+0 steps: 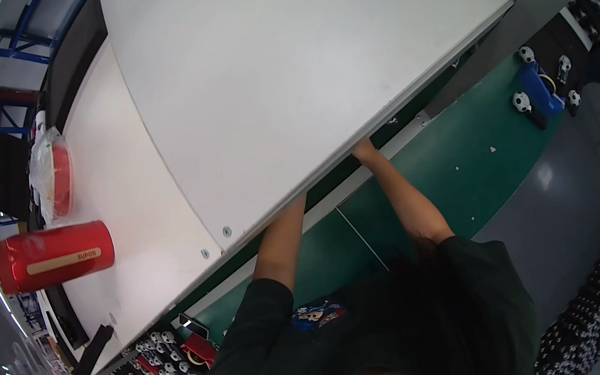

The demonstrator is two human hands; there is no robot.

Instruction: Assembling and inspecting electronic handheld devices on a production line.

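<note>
A broad white panel stretches across the view in front of me, above a green work surface. Both of my arms reach under the panel's near edge. My left forearm disappears beneath that edge, so the left hand is out of sight. Of my right hand, only the part by the wrist shows. Its fingers are covered by the panel, and what either hand touches there cannot be seen.
On the white surface to the left lie a red cylindrical bottle and a plastic-wrapped red container. Football-patterned pieces and a blue item rest at the green surface's right end. Many black-and-white pieces are massed at lower right.
</note>
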